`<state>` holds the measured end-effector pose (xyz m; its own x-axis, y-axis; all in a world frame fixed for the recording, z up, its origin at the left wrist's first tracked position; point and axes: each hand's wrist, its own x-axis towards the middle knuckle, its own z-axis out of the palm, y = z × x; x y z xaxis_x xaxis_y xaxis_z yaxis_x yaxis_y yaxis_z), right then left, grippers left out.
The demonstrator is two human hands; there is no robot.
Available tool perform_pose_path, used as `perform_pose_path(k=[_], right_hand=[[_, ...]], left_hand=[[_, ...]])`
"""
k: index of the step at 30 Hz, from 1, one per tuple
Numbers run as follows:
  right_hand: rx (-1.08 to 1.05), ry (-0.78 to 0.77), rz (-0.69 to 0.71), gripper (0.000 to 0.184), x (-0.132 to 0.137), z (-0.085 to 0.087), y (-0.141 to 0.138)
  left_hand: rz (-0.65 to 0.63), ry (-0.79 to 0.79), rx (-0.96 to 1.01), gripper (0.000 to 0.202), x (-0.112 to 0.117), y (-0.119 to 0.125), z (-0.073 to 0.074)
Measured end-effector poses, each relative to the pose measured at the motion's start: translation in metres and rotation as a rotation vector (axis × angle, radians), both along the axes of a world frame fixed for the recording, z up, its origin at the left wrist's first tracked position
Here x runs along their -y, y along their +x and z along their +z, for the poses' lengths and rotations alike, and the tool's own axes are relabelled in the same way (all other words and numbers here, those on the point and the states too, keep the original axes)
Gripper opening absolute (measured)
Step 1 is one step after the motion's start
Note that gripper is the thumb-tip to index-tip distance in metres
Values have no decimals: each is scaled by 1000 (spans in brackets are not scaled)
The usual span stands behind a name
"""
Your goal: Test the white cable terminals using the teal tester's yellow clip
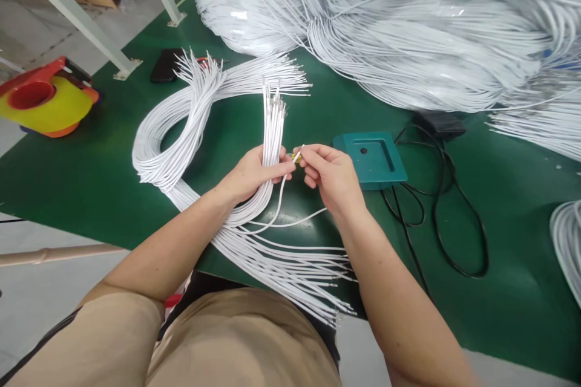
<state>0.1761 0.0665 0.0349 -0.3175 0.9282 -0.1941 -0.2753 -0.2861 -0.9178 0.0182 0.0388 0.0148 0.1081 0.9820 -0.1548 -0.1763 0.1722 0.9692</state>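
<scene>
My left hand (258, 174) is closed around a bunch of white cables (273, 139), whose tips stand up above the fingers. Between the fingertips of my right hand (330, 172) is the end of a single white cable (298, 154), and my left thumb is close beside it. Something small and yellow (296, 158) shows between the two hands; I cannot make out what it is. Below my hands, many loose cable ends (290, 272) fan out to the right over the table's front edge. The same cables loop round in a coil (149, 139) on the left.
Large bundles of white cable (408, 30) lie across the back of the green table (512, 193). Right of my hands are a teal tray-like device (374, 160) and black cords (442, 205). A yellow and red tape dispenser (49, 100) and a black object (166, 65) are at left.
</scene>
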Motion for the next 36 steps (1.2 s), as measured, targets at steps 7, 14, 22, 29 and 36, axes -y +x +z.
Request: perform_pose_path(k=[7,14,22,29,36], right_hand=[[-175,-205,158,24,-4,-2,-1],[-105,-204,163,37,-7,-1,0],[-258,-242,227,34,-6,-8,3],[-149,-122,110,22,-2,-6,2],[413,330,-50,16,3,-5,0]], left_hand=[[8,67,32,34,2,2,-2],[-66,136,-97,27,5,6,-1],[9,141,-30,33,3,4,0],[27,153,2,38,2,1,-3],[-37,106,18,59,2,0,-1]])
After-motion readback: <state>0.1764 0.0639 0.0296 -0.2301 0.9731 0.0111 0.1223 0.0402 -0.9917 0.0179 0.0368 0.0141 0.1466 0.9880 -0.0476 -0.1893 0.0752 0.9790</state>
